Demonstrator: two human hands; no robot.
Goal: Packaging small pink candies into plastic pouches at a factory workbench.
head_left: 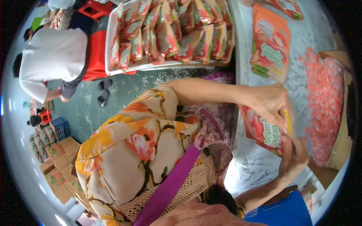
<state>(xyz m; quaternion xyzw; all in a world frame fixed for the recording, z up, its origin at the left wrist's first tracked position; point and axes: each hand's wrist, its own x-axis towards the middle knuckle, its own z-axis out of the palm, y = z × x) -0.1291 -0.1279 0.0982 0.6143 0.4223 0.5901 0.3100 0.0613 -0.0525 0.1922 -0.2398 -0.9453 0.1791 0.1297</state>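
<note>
A red and orange stand-up pouch (264, 130) with pale green lettering is held over the pale table by both hands. My left hand (269, 103), its arm reaching across from the floral sleeve, pinches the pouch near one corner of its light-coloured end. Lower in the view, my right hand (296, 154) grips that same end at its other corner, fingers bent against the film. Whether the pouch's mouth is parted cannot be made out. Just above the hands lies a stack of flat matching pouches (269, 45). To their right is a heap of small pink wrapped pieces (324, 109).
A white bin (169, 66) full of upright pouches stands at the upper middle. A cardboard box (341, 139) edges the pink heap. Something blue (281, 211) is at the lower right. Left are a person in a white shirt (54, 56), red stools (96, 52), slippers (103, 92) and stacked cartons (60, 169).
</note>
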